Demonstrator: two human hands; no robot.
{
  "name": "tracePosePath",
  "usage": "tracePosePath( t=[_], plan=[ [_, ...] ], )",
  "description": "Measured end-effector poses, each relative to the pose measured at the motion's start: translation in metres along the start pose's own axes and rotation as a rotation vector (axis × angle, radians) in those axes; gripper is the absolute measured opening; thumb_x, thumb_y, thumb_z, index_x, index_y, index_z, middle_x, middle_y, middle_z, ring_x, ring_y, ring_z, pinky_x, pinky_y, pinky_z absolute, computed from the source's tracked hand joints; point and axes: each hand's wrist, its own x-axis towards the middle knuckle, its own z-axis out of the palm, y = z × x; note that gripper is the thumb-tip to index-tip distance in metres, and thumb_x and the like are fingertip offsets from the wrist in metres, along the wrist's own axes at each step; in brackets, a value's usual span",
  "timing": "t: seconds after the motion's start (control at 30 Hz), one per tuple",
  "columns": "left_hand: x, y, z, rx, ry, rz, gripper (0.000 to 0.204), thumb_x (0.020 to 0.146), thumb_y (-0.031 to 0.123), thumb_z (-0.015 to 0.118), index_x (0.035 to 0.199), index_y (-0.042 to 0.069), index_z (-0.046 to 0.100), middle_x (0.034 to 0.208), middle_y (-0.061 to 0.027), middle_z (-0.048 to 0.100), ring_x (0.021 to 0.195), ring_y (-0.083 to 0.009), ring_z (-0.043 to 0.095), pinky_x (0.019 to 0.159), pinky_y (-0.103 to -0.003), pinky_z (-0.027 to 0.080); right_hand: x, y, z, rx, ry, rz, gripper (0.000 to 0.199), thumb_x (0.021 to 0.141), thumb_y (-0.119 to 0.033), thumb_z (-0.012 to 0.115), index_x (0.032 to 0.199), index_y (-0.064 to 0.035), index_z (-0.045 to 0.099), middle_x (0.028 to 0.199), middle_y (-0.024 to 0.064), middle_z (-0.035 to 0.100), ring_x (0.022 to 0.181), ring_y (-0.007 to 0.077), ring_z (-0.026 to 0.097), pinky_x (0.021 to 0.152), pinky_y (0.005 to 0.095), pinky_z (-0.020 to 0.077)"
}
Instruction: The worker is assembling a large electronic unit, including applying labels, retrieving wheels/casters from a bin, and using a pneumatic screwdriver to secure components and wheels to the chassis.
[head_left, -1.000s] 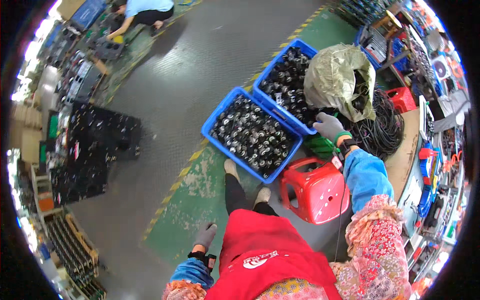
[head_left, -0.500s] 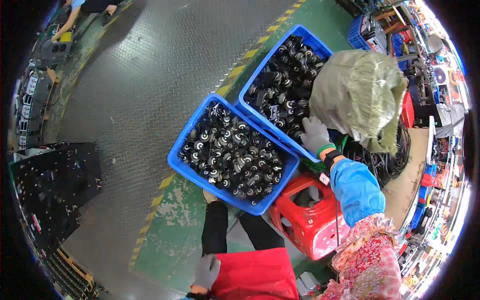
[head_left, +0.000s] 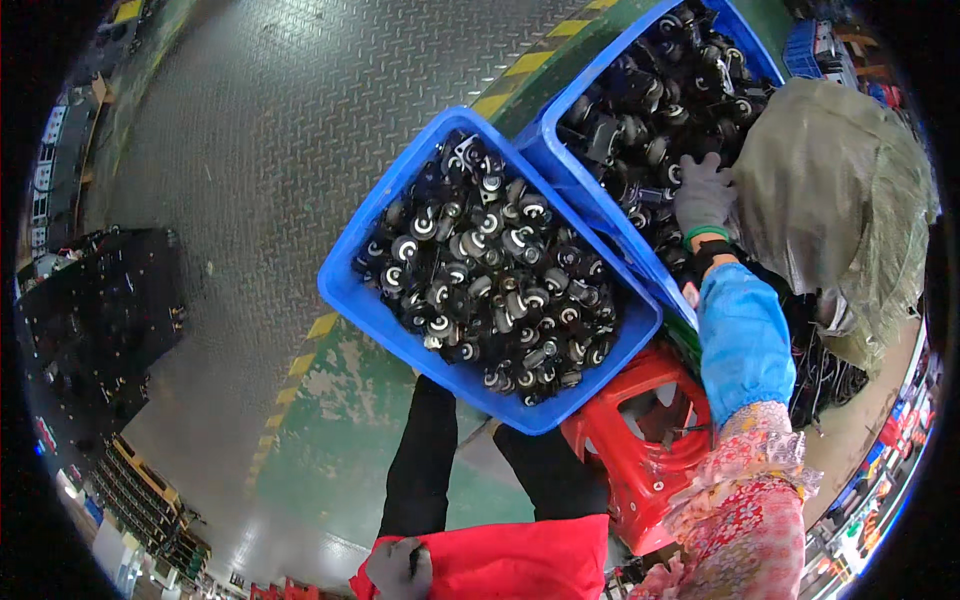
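We see our right hand (head_left: 706, 198), in a grey glove with a green cuff, reaching into the far blue crate (head_left: 548, 140). Its fingers are spread open over the dark casters (head_left: 655, 95) heaped there, near the side where the sack stands; whether the fingertips touch the casters, we cannot tell. A dark band circles the wrist, and a blue sleeve cover (head_left: 745, 335) wraps the forearm.

Our left hand (head_left: 400, 568), gloved in grey too, lies low against the red apron (head_left: 520, 555); we cannot tell whether it is closed or holding anything.

Just beside the far crate, on its left, we have the near blue crate (head_left: 400, 350), filled with black casters (head_left: 500, 270) with pale rings on their wheels. To the right of our right hand bulges a grey-green woven sack (head_left: 835, 180), with black cables (head_left: 830, 390) below it. A red stool (head_left: 640, 480) stands between the near crate and our right forearm.
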Motion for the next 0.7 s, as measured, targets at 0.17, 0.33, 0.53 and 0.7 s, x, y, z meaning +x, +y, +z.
tracePosePath(
  t=[0.17,0.33,0.53,0.7],
  plan=[
    [0.004,0.006,0.006,0.064,-0.022,-0.050,0.022,0.078,0.016,0.069,0.098,0.009,0.064,0.083,-0.0157,0.062,0.073,-0.0348,0.061,0.064,-0.043,0.050,-0.012,0.015,0.024,0.004,-0.090,-0.230,0.038,0.082,-0.013,0.062,0.119,-0.0206,0.057,0.131,0.0067,0.046,0.117,0.0396,0.048,0.085,0.0560,0.0491],
    [0.003,0.002,0.018,0.097,0.052,0.025,0.021,0.072,0.014,0.072,0.092,0.013,0.065,0.070,-0.0116,0.059,0.062,-0.0323,0.060,0.052,-0.043,0.047,-0.013,0.015,0.047,0.122,-0.078,-0.145,0.044,0.081,-0.009,0.061,0.123,-0.0206,0.055,0.144,0.0061,0.040,0.132,0.0450,0.032,0.093,0.0631,0.0428],
    [0.004,-0.002,0.026,0.092,-0.089,-0.002,0.018,0.073,0.016,0.071,0.089,0.012,0.064,0.073,-0.0116,0.061,0.064,-0.0327,0.061,0.054,-0.043,0.049,-0.054,0.040,0.020,0.468,0.091,-0.242,0.033,0.074,-0.012,0.069,0.107,-0.0112,0.064,0.124,0.0149,0.055,0.111,0.0394,0.052,0.092,0.0491,0.0442],
    [0.089,-0.006,0.054,0.135,-0.402,0.165,0.028,0.084,0.027,0.068,0.104,0.007,0.065,0.092,-0.0164,0.067,0.082,-0.0378,0.064,0.070,-0.046,0.052,-0.200,0.055,-0.019,0.802,0.398,-0.275,0.025,0.074,-0.007,0.070,0.097,-0.0059,0.061,0.098,0.0137,0.061,0.092,0.0335,0.057,0.077,0.0408,0.0473]
  ],
)
